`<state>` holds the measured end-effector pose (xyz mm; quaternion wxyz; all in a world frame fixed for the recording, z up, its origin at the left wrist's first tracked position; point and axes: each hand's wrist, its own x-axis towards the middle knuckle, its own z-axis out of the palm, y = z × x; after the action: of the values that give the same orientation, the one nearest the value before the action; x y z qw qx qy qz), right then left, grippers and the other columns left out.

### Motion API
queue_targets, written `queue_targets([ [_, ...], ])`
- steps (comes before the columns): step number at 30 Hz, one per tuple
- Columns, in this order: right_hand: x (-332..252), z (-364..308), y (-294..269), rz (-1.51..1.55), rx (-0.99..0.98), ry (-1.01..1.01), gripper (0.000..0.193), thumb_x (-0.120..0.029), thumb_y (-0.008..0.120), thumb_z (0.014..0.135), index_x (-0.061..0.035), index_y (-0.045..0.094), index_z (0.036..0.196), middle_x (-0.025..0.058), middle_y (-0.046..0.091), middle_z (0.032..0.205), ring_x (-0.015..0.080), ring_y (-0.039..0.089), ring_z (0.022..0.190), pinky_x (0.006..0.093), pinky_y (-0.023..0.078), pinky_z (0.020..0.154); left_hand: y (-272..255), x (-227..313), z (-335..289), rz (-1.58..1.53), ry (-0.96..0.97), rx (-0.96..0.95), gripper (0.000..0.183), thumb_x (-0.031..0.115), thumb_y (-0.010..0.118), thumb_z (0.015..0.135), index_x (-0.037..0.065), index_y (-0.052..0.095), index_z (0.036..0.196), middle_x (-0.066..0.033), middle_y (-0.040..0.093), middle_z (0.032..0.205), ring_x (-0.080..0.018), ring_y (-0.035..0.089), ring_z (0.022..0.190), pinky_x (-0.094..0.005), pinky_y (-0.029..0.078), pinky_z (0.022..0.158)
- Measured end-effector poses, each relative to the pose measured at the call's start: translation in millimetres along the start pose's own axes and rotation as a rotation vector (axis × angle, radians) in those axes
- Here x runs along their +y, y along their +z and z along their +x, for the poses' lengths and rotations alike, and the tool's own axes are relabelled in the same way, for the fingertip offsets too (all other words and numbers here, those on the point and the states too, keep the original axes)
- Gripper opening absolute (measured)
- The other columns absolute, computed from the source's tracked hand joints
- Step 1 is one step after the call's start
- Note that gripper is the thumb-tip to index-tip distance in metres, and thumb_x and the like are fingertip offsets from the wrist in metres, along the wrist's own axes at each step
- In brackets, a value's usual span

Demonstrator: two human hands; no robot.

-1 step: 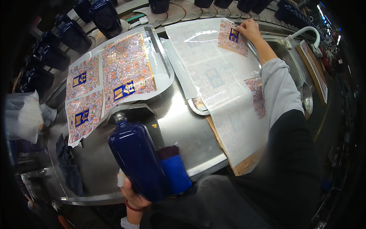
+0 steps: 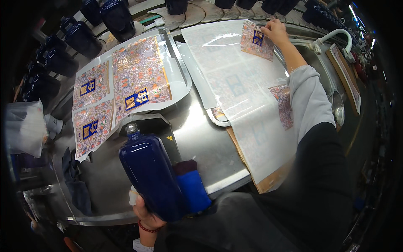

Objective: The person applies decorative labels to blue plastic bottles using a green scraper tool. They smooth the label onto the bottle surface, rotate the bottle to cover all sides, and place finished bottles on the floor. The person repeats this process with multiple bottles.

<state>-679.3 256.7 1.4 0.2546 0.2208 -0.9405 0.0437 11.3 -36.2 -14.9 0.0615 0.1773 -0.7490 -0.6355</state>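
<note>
My left hand (image 2: pixel 145 210) was down near the lower edge, wrist bent, fingers clenched around the base of a glossy dark blue bottle (image 2: pixel 153 178). I held it tilted over the steel table (image 2: pixel 201 138), its narrow neck pointing away from me and resting near a dark angled block (image 2: pixel 155 124). A blue cloth pad (image 2: pixel 193 189) lay right against the bottle's side.

My right arm stretched far forward, grey sleeve over the forearm, and my right hand (image 2: pixel 275 30) pressed its fingertips on a small patterned label (image 2: pixel 256 40) with a blue and gold panel. Whether I was pinching its edge or only holding it flat, I cannot tell. That label lay on a wide, shiny, translucent backing sheet (image 2: pixel 235 80) draped over the table edge.

To the left, a curved white tray (image 2: pixel 180 86) carried more flat floral labels (image 2: pixel 138 80). Dark blue bottles (image 2: pixel 63 50) stood along the far rim.
</note>
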Motion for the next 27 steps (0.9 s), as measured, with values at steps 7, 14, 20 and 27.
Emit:
queue_targets([
  [7,108,4,-39,0.504,0.087,0.403,0.036,-0.041,0.073,0.083,-0.0065,0.076,0.092,0.0127,0.073,0.086,0.0249,0.069,0.077,0.0413,0.056,0.074,7,4,17,0.259,0.602,0.008,0.08,0.03,0.057,0.101,0.01,0.009,0.161,-0.0228,0.036,0.156,-0.0341,0.052,0.133,-0.0451,0.05,0.108],
  [14,299,-113,44,-0.538,-0.677,0.267,0.073,-0.069,0.066,0.076,-0.0034,0.076,0.105,0.0264,0.071,0.11,0.043,0.067,0.109,0.0501,0.052,0.093,6,34,20,0.605,0.555,0.177,0.089,0.032,0.066,0.095,-0.017,0.019,0.151,-0.0325,0.057,0.134,-0.0416,0.06,0.123,-0.0501,0.046,0.107],
  [20,304,-180,55,-0.403,-0.685,0.36,0.039,-0.04,0.069,0.084,-0.002,0.077,0.086,0.0238,0.074,0.092,0.0408,0.072,0.09,0.0465,0.057,0.081,27,51,25,0.617,0.599,0.28,0.092,0.036,0.072,0.092,-0.016,0.024,0.151,-0.0292,0.056,0.137,-0.0397,0.06,0.12,-0.0484,0.047,0.102],
  [27,254,-158,-4,-0.397,-0.342,0.217,0.032,-0.029,0.072,0.081,-0.0008,0.073,0.096,0.0222,0.071,0.094,0.0443,0.068,0.095,0.0505,0.055,0.086,26,50,17,0.727,0.581,0.362,0.097,0.04,0.085,0.076,-0.01,0.042,0.147,-0.0242,0.064,0.123,-0.0367,0.063,0.108,-0.0472,0.048,0.1],
])
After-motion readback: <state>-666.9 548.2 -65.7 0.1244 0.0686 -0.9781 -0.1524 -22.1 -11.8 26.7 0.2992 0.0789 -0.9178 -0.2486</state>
